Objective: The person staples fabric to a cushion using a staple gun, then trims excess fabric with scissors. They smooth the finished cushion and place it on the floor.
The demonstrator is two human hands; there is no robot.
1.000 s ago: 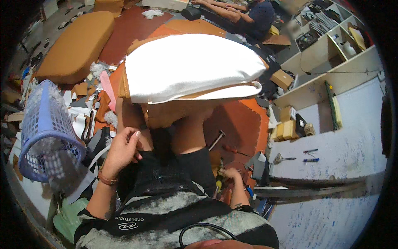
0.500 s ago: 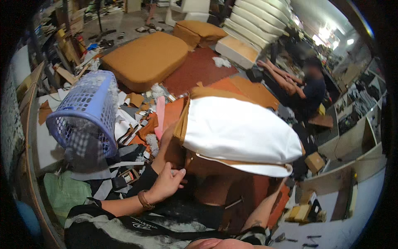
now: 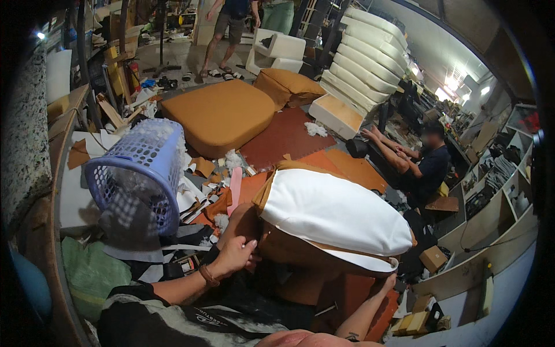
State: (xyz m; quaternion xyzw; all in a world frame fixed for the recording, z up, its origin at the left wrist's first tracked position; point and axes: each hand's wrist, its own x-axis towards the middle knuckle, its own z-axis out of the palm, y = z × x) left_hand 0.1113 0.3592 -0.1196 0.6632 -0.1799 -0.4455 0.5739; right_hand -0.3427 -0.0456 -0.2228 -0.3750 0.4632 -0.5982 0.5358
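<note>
A white and tan upholstered piece rests over my legs, its tan fabric showing along the top and left edges and beneath. My left hand is just below its lower left corner, fingers curled with the thumb pressed toward them; what they hold, if anything, is too small to make out. My right hand grips the piece at the lower right corner, where the white rim loops round, its fingers partly hidden.
A blue perforated basket with white stuffing lies at left. Tan cushions and stacked white padded pieces lie ahead. A co-worker sits at right; another person stands at back. Wooden shelving lines the right.
My view has lifted toward the room. My right hand has left the tools low at my right and risen to the piece's corner. My left hand's fingers are more curled.
</note>
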